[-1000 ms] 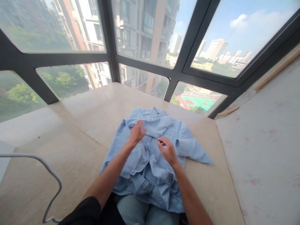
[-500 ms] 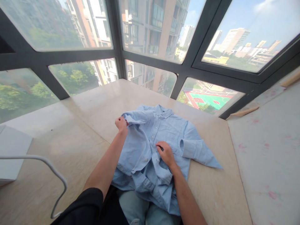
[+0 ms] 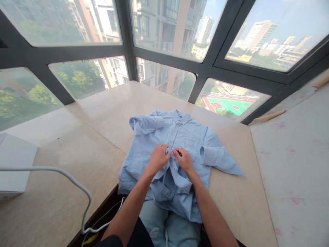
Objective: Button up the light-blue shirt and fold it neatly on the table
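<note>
A light blue button-up shirt (image 3: pixel 191 144) lies front side up, its collar (image 3: pixel 181 117) pointing away from me and its lower part hanging over the near edge onto my lap. My left hand (image 3: pixel 158 159) is closed on the front edge of the shirt, around the middle of the button row. Close beside it, my right hand (image 3: pixel 183 160) pinches the opposite front edge with curled fingers. Below both hands the front is parted and rumpled. One sleeve (image 3: pixel 146 124) is folded inward at the left; the other sleeve (image 3: pixel 218 158) is bent across at the right.
The stone-like sill top (image 3: pixel 236 195) reaches back to dark-framed windows (image 3: pixel 164 56). At the left are a white box (image 3: pixel 15 164) and a white cable (image 3: pixel 64 172) that loops toward my lap. A patterned wall (image 3: pixel 293 171) bounds the right.
My left hand has let go of the left sleeve and come down to the button row beside my right hand. That sleeve now lies folded in, and the left front panel is flatter.
</note>
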A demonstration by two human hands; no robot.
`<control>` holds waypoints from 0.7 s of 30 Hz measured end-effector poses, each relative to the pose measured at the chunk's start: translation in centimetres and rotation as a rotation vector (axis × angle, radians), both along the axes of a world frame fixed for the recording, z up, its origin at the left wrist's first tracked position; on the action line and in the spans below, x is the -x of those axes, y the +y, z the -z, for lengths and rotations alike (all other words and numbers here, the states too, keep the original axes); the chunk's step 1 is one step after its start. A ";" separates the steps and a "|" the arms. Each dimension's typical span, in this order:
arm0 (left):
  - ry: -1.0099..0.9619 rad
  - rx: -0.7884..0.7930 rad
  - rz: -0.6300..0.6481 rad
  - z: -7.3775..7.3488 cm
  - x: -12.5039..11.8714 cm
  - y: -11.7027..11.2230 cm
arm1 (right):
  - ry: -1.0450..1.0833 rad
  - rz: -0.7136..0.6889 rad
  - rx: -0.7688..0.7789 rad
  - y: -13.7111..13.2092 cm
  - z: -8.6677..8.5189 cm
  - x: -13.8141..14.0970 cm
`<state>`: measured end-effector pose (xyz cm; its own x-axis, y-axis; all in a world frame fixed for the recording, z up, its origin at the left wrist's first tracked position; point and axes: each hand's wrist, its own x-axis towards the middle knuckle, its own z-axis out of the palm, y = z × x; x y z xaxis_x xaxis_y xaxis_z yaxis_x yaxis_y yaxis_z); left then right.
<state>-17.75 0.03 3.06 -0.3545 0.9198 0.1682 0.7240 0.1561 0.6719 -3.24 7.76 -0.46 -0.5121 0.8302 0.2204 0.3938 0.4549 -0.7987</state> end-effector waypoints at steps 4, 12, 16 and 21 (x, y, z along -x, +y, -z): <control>0.122 0.042 0.066 1.8 0.2 -0.6 | -0.104 0.032 0.086 -0.3 -0.9 1.2; 0.030 -0.164 0.097 4.3 1.2 -2.1 | -0.536 0.029 0.000 -1.9 -3.2 4.5; 0.037 -0.179 0.072 4.6 0.9 -2.3 | -0.515 0.038 0.010 -2.0 -3.3 4.6; 0.071 -0.184 0.090 4.8 0.9 -2.2 | -0.331 -0.046 0.086 -1.4 -2.8 3.3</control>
<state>-18.65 -2.15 -1.71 -0.2535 0.8988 0.3575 0.7757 -0.0319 0.6302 -6.53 6.41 2.30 -0.5815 0.8129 -0.0335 0.6185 0.4150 -0.6672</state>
